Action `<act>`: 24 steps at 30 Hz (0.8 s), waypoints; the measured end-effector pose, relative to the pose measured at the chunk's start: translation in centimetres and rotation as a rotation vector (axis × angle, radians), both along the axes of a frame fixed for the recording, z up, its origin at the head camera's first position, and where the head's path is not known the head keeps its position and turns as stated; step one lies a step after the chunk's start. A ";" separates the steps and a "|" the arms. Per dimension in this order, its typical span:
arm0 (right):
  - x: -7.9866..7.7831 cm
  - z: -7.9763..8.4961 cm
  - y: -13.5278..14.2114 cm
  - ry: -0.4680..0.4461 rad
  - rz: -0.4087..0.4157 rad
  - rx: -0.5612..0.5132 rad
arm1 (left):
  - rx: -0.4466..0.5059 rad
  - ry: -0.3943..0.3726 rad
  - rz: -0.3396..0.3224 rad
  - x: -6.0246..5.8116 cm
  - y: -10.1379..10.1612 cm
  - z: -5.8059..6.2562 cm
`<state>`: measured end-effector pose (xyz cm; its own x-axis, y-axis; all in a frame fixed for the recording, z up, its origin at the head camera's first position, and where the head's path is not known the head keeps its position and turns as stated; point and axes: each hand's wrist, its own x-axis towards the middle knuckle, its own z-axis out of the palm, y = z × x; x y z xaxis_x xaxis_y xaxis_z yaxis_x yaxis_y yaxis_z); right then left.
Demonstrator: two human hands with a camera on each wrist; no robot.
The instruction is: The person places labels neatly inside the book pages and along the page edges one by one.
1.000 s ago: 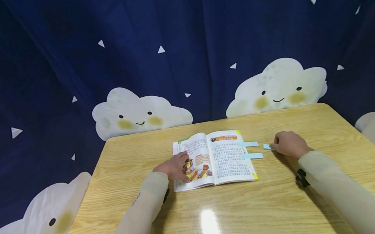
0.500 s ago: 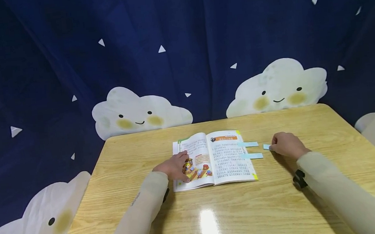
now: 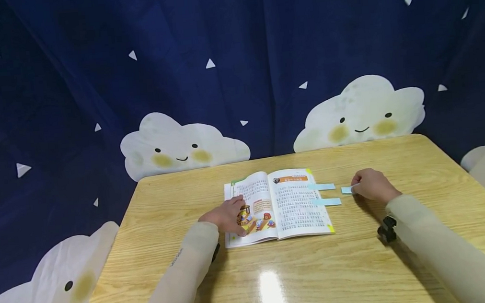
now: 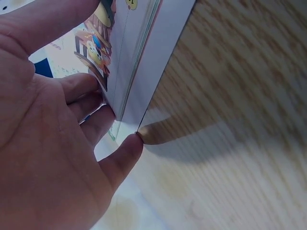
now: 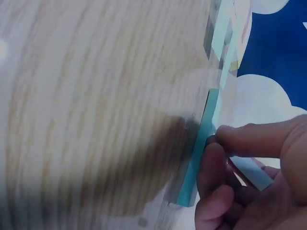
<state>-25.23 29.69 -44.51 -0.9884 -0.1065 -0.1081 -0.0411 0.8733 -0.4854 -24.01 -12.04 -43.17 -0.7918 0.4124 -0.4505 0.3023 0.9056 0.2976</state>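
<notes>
An open picture book [image 3: 297, 209] lies on the table, with two pale blue sticky strips [image 3: 326, 202] jutting from its right page. My left hand [image 3: 227, 217] rests on the left page with its fingers spread. In the left wrist view, the little finger touches the edge of the book's cover [image 4: 165, 52]. To the right of the book, my right hand [image 3: 374, 184] is at a small blue pad of sticky notes [image 3: 346, 190]. In the right wrist view, thumb and forefinger pinch a sticky note [image 5: 252, 172] just above the pad [image 5: 196, 163]; its far end bends toward the palm.
The wooden table [image 3: 220, 288] carries a bright light reflection near its front. Behind it hangs a dark blue curtain [image 3: 236, 75] with white cloud shapes [image 3: 360, 112] along the table's back edge.
My right hand has shifted very slightly at the pad, and a pale edge of the note now shows by its fingertips. The left hand and the book have stayed put.
</notes>
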 end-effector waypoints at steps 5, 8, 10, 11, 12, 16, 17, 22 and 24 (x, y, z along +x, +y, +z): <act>0.0 0.2 0.2 -0.021 -0.031 -0.031 | -0.020 0.007 0.001 -0.1 0.0 -0.1; -0.1 0.2 0.3 -0.031 -0.050 -0.027 | -0.019 0.009 0.000 -0.1 0.1 -0.1; -0.2 0.2 0.4 -0.044 -0.057 -0.028 | -0.019 0.006 0.001 -0.2 0.1 -0.1; -0.2 0.2 0.4 -0.049 -0.060 -0.028 | -0.017 0.005 0.001 -0.2 0.1 -0.2; -0.3 0.2 0.5 -0.053 -0.062 -0.026 | -0.013 0.004 0.001 -0.2 0.1 -0.2; -0.5 0.2 0.6 -0.070 -0.069 -0.020 | 0.000 -0.001 0.001 -0.3 0.1 -0.3; -0.5 0.1 0.6 -0.070 -0.072 -0.017 | 0.000 -0.001 0.001 -0.3 0.1 -0.3; -0.7 0.0 0.7 -0.073 -0.087 -0.005 | -0.003 -0.004 0.004 -0.3 0.0 -0.2; -0.7 0.0 0.6 -0.075 -0.090 -0.003 | 0.000 -0.005 0.010 -0.3 0.0 -0.2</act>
